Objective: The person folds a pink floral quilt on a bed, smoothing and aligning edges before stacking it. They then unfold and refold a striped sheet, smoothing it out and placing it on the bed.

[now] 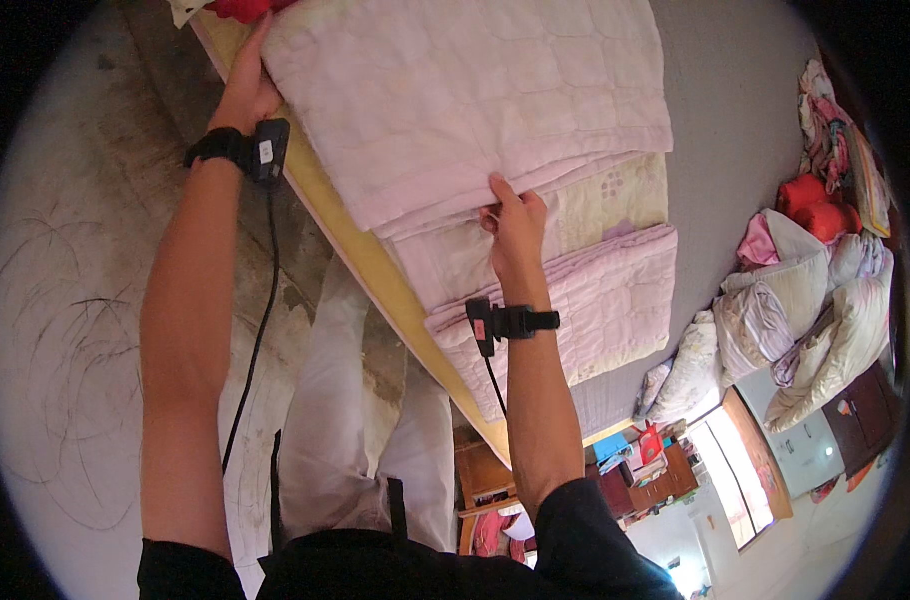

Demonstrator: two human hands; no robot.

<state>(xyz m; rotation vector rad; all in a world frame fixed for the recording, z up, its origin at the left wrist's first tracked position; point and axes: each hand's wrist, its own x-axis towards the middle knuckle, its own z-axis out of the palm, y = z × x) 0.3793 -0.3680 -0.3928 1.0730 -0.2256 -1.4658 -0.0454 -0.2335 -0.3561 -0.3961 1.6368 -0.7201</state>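
Observation:
A pale pink quilted blanket (470, 90) lies on a bed, its near part folded back over itself in layers. My right hand (518, 225) pinches the edge of the upper fold between thumb and fingers, above a patterned cream and pink layer. My left hand (252, 86) rests at the blanket's left edge, beside the yellow mattress side (323, 202); whether its fingers grip the cloth is hard to tell. A lower folded part of the quilt (612, 285) lies under my right wrist. Both wrists wear black straps with small cabled devices.
A grey bed surface (725, 112) extends to the right of the quilt. Rolled bedding (755, 330), a red bundle (819, 210) and clothes lie along its far side. Concrete floor (72, 300) shows at left. A wooden desk (661, 480) with items stands near a bright window (736, 472).

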